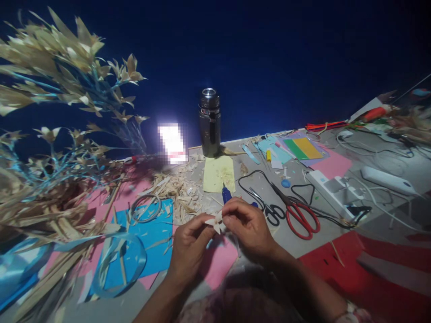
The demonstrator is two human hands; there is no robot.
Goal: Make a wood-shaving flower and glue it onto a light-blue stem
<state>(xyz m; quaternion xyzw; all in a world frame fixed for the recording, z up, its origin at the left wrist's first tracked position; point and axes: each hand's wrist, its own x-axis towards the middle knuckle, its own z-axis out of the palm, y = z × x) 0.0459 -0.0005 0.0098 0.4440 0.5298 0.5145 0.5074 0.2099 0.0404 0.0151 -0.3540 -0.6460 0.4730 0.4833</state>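
Between my two hands is a small cream-coloured flower with pointed petals, like dried husk. My left hand pinches its left petals between thumb and fingers. From the other side, my right hand closes thumb and fingertips at the flower's right edge. Just beyond the right hand, a blue glue gun points its dark nozzle at a yellow sheet; the hand hides part of its body. Pink paper lies under the hands.
Red-handled scissors and small black scissors lie right, near a power strip. A steel flask stands behind. Husk scraps, blue paper and light-blue ribbon cover the left, below tall husk-flower branches.
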